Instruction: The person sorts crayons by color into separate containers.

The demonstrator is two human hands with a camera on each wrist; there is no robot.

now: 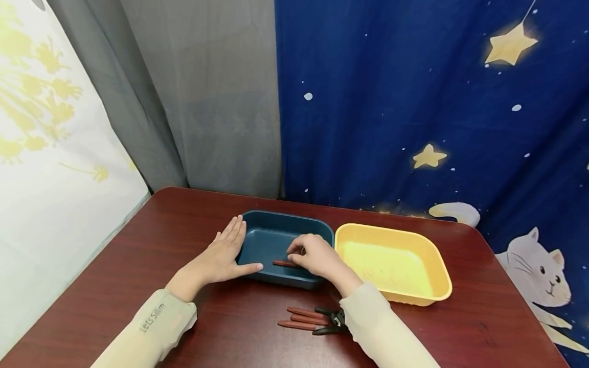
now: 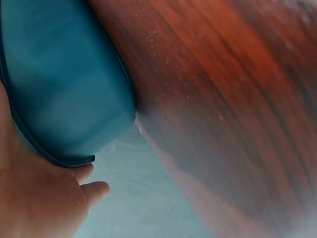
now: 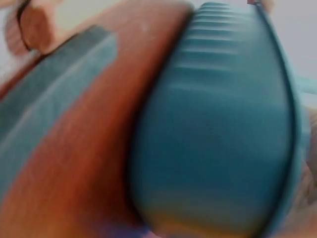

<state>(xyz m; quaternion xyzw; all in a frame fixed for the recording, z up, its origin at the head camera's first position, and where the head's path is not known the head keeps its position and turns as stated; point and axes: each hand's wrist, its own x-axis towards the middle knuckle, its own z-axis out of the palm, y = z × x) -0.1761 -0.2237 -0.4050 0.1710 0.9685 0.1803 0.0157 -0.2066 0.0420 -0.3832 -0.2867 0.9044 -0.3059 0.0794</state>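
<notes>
My left hand (image 1: 223, 258) lies along the left end of the dark blue tray (image 1: 287, 214), fingers straight by the rim and thumb over the front edge. In the left wrist view the palm is against the tray's rim. Inside the tray, my right hand (image 1: 317, 254) bends its fingers and pinches a tool with a reddish-brown handle (image 1: 282, 263); the rest of it is hidden by the hand. Below the right forearm, pliers (image 1: 306, 319) with similar reddish handles and black heads lie on the table, partly beside the sleeve.
A yellow tray (image 1: 442, 276) stands directly right of the blue one. Both rest on a dark red wooden table (image 1: 221, 327). Behind the table hang a grey curtain (image 1: 225, 102) and a blue curtain (image 1: 368, 117) with stars; a white patterned cloth (image 1: 60, 204) is at the left.
</notes>
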